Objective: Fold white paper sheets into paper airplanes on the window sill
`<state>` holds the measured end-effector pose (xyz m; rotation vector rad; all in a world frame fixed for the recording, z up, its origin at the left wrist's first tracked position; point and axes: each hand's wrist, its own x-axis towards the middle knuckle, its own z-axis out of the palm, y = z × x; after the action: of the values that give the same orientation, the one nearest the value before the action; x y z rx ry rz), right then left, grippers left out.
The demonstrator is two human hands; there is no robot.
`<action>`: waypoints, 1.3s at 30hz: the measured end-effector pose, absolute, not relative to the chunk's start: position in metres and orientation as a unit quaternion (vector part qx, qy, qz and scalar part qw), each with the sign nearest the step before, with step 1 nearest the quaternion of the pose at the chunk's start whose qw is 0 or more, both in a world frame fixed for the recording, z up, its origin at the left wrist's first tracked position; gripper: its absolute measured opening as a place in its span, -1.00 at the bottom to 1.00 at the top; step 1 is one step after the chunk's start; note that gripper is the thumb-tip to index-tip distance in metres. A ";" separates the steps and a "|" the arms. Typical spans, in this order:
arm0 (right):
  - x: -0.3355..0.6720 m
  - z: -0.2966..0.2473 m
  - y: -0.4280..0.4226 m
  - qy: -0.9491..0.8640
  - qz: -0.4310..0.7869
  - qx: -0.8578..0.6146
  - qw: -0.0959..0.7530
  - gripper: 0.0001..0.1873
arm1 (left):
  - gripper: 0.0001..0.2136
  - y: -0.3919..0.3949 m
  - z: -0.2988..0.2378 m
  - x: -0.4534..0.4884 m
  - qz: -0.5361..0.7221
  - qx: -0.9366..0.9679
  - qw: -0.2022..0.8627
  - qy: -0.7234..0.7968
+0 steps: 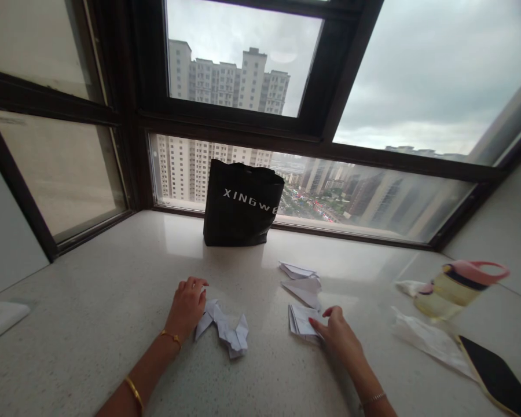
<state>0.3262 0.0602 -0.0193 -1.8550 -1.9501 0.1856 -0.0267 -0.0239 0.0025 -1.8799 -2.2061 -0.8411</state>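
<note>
My left hand (pixel 190 304) is on the left of the white counter, fingers curled. A white edge shows between its fingertips, seemingly a folded paper piece, mostly hidden. Touching or just beside that hand lie crumpled-looking folded white papers (pixel 232 336) with angular points. To the right, my right hand (pixel 339 335) grips a small stack of folded white paper (pixel 301 320), thumb on top and the other fingers bent. Just behind this stack rest a pointed folded paper (pixel 303 289) and another flat folded paper (pixel 297 270).
A black bag (pixel 243 208) with white lettering stands upright by the window. At right are a yellow bottle with a pink lid (pixel 455 289), crumpled white tissue (pixel 432 341) and a dark phone (pixel 497 370). A white object (pixel 2 319) lies at far left.
</note>
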 end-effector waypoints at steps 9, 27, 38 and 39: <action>0.291 -0.002 0.053 -0.728 0.033 -0.557 0.400 -0.64 | -0.80 -0.030 0.010 0.002 -0.279 -0.685 -0.004 -0.674; 0.196 0.000 0.019 -0.795 0.400 -0.382 0.249 -0.72 | -0.71 -0.034 0.013 0.025 -0.258 -0.774 -0.089 -0.571; 0.200 -0.006 0.027 -0.683 0.478 -0.419 0.360 -0.62 | -0.61 -0.037 0.027 -0.020 -0.215 -0.745 -0.078 -0.626; 0.200 -0.006 0.026 -0.681 0.479 -0.419 0.362 -0.62 | -0.61 -0.036 0.025 -0.021 -0.206 -0.743 -0.074 -0.633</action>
<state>0.2001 0.0263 -0.0063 -1.0787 -1.7540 1.2325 -0.0207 -0.0363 0.0250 -2.4498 -2.0868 -0.6802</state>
